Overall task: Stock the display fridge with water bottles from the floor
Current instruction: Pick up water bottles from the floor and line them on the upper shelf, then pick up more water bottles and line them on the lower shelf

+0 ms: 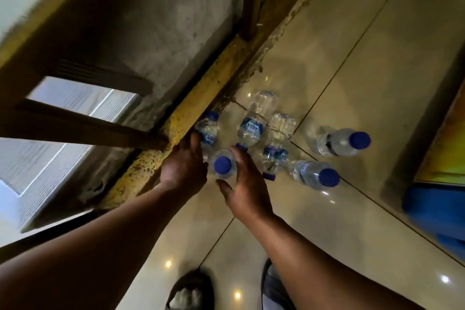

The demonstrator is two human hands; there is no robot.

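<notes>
Your hands are low over the shiny floor (352, 63), with one on each side of the middle bottle (222, 165). That bottle stands up, and its blue cap faces you. Your left hand (185, 167) is just beside it on the left. Its fingers are straight and reach up to the side bottle (208, 131), which lies by the yellow ledge (201, 100). Your right hand (247, 187) is just beside the middle bottle on the right. It is spread wide open, with the thumb low and the fingers high. Neither hand has hold of anything. I cannot tell if they touch the middle bottle. Two lying bottles (253, 126) are just past your right hand's fingers. Two far bottles (337, 143) sit to the right, well apart from your hands.
</notes>
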